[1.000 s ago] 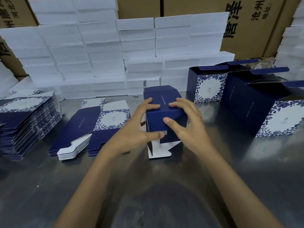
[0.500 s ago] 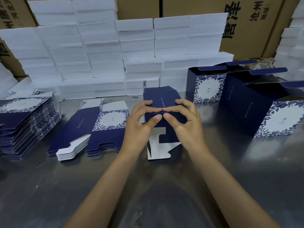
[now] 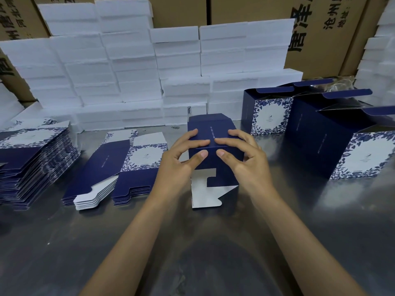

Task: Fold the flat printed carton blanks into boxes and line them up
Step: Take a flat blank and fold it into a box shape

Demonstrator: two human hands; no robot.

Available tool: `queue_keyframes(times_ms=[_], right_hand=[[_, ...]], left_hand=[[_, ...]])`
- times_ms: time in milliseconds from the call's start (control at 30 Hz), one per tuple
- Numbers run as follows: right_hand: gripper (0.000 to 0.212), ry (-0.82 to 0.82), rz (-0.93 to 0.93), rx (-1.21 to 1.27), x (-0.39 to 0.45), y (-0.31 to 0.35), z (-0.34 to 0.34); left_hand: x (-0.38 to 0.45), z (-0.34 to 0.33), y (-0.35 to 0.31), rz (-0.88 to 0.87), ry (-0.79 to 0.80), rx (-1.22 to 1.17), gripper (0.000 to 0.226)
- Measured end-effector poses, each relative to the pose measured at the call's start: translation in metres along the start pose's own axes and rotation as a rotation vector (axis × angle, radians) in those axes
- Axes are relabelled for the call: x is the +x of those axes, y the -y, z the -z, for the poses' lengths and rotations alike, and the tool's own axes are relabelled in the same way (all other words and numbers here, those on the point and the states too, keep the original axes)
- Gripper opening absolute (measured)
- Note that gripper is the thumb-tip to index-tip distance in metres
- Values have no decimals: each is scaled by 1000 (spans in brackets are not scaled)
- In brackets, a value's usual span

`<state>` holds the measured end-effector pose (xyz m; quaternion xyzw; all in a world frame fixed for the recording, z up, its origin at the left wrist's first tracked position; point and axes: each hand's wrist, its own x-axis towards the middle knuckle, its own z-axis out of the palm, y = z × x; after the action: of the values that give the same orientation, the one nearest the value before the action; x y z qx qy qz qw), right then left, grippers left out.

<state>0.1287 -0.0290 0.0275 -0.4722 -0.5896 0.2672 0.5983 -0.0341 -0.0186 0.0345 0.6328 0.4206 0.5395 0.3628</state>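
Note:
A dark blue carton [image 3: 211,129] lies on its side in the middle of the steel table [image 3: 192,242], partly folded, with a white-backed flap [image 3: 208,196] sticking out toward me. My left hand [image 3: 181,159] grips its left part, fingers on top and thumb on the near face. My right hand [image 3: 241,155] grips the right part the same way. Two piles of flat blue-and-white blanks lie to the left, one close [image 3: 119,167] and a taller one [image 3: 32,161] at the table's edge. Three folded boxes stand at the right, the nearest [image 3: 352,142] largest in view.
White foam boxes [image 3: 149,71] are stacked in a wall along the back of the table. Brown shipping cartons [image 3: 320,28] rise behind them. More white boxes [image 3: 378,60] stand at the far right.
Both hands slid toward each other on the carton, then the thumbs pressed the near flap down against its end. The carton now looks squarer and sits slightly farther from me.

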Motion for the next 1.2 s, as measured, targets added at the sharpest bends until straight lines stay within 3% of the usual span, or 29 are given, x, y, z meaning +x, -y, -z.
queue_keyframes(times_ms=[233, 367, 467, 533, 633, 733, 800, 900, 967, 1033, 1100, 1200], right_hand=[[29, 15, -3, -1, 4, -7, 5], [50, 12, -294, 342, 5, -18, 15], [42, -46, -552, 309, 11, -29, 24], [35, 4, -609, 353, 11, -30, 24], [28, 16, -480, 435, 10, -20, 24], [29, 2, -327, 436, 9, -5, 25], [29, 25, -238, 394, 5, 1, 26], [31, 116, -121, 204, 2, 3, 26], [33, 174, -51, 57, 0, 2, 25], [35, 198, 8, -57, -3, 1, 20], [36, 218, 34, -105, -5, 0, 14], [36, 220, 33, -123, -5, 0, 12]], left_hand=[[-1, -2, -2, -44, -35, 41, 23], [0, 1, 1, -25, -101, 31, 34], [1, 1, 4, -31, -186, -30, 38], [2, -1, 7, 37, -211, -96, 42], [0, -9, 13, 239, -182, -197, 43], [-2, -16, 20, 397, -63, -121, 27], [-4, -16, 20, 549, 106, -11, 12], [-6, -8, 12, 770, 451, 153, 26], [-5, 0, 3, 778, 538, 332, 30], [-2, 7, -4, 660, 303, 560, 36], [-2, 12, -9, 437, -84, 727, 39], [-5, 10, -9, 117, -405, 707, 34]])
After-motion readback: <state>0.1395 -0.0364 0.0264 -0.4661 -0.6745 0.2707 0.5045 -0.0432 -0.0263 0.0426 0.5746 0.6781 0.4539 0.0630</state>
